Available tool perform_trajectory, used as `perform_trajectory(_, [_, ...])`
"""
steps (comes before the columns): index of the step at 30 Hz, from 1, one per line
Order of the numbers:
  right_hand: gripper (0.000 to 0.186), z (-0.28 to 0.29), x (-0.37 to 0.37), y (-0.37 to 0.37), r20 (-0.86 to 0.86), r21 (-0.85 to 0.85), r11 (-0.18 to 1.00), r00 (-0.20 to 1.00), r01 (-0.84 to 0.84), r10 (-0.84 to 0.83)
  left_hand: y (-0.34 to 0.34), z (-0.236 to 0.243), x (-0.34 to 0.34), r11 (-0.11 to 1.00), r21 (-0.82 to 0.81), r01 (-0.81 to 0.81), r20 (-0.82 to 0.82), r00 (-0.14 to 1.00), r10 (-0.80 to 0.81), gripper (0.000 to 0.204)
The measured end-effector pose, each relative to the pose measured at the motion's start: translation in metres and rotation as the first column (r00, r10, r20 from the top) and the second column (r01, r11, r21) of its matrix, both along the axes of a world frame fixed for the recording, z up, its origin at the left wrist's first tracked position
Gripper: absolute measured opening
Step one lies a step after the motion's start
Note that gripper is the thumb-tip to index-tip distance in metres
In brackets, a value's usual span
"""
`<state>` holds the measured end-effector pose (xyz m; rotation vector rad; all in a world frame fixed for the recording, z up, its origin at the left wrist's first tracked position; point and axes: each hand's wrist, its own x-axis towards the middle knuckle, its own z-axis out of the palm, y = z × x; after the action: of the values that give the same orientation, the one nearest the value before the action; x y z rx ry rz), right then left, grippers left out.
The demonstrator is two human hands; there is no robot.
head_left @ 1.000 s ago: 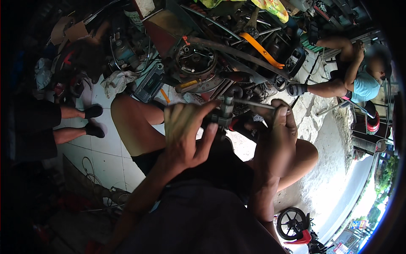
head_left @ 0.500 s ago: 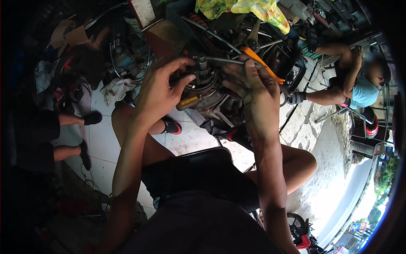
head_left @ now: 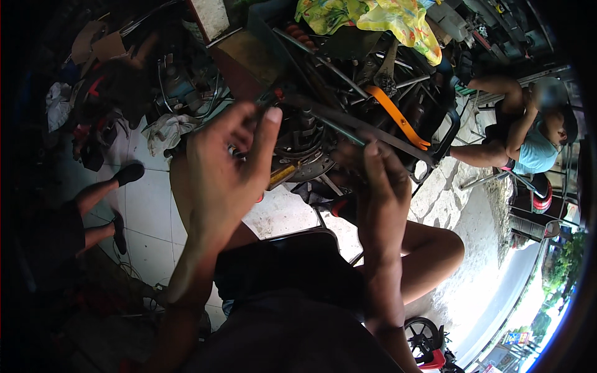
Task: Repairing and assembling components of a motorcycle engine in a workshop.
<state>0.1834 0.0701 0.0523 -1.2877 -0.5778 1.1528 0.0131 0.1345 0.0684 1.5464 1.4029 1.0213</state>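
Observation:
My left hand [head_left: 227, 171] is raised in front of a round engine housing [head_left: 305, 155] of a stripped motorcycle, its fingertips pinched on one end of a thin metal rod [head_left: 336, 129]. My right hand [head_left: 373, 186] is curled on the rod's other end, just below a long dark frame bar [head_left: 373, 133]. A yellow-handled tool [head_left: 283, 174] lies under the housing, between my two hands. My bare knees show below both hands.
An orange bar [head_left: 398, 118] and a yellow flowered cloth [head_left: 379, 18] lie on the machine. A person in a light blue shirt [head_left: 535, 146] sits at the right. Another person's legs with black shoes [head_left: 127, 175] are at the left, on white tiles [head_left: 149, 205]. A white rag [head_left: 165, 130] lies nearby.
Both hands have lifted from above my lap up to the engine, carrying the rod with them. The view has tilted up toward the machine.

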Motion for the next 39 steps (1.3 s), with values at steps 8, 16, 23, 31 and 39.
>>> perform_trajectory(8, [0.042,-0.026,-0.062,-0.052,0.296,0.135,0.99,0.955,-0.032,-0.009,-0.034,-0.018,0.014,0.914,-0.276,0.297,0.196,0.948,-0.249,0.031])
perform_trajectory(16, [0.017,-0.003,0.012,-0.049,0.704,0.128,0.901,0.678,-0.414,0.212,-0.032,0.001,-0.001,0.799,-0.537,0.271,0.222,0.959,-0.176,0.021])
perform_trajectory(23, [0.017,0.033,0.126,0.046,0.948,0.099,0.979,0.317,-0.181,-0.037,-0.03,0.001,-0.012,0.919,-0.366,0.148,-0.016,0.986,-0.166,0.022])
perform_trajectory(31, [0.037,-0.025,0.198,0.125,0.982,-0.171,0.941,-0.133,-0.293,0.137,-0.023,-0.005,-0.011,0.942,-0.31,0.131,-0.088,0.982,-0.166,0.03])
perform_trajectory(39, [0.039,-0.035,0.194,0.125,0.96,-0.125,0.946,-0.277,-0.298,0.04,-0.027,-0.025,-0.018,0.957,-0.286,0.045,-0.05,0.997,-0.061,0.03])
